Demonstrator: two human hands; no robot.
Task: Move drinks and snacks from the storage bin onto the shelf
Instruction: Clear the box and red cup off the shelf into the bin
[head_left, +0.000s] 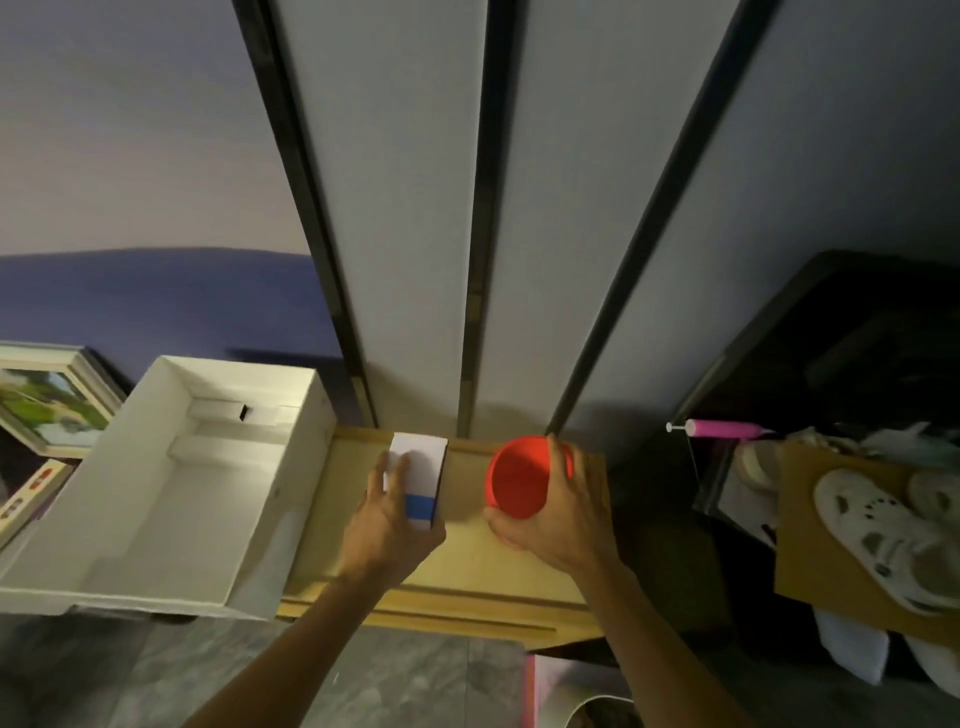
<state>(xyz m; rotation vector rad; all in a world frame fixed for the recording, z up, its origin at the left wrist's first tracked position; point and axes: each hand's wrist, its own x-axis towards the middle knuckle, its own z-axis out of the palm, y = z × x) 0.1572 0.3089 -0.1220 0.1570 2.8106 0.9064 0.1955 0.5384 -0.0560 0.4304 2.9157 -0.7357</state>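
Grey stone floor beneath wooden shelf, white panelling.

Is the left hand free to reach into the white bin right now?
Probably not yet: the left hand is wrapped around the white and blue box over the wooden shelf. The white bin sits open just beside it with nothing between, so once the box is released, likely yes.

Framed pic, pink pump, shoes.
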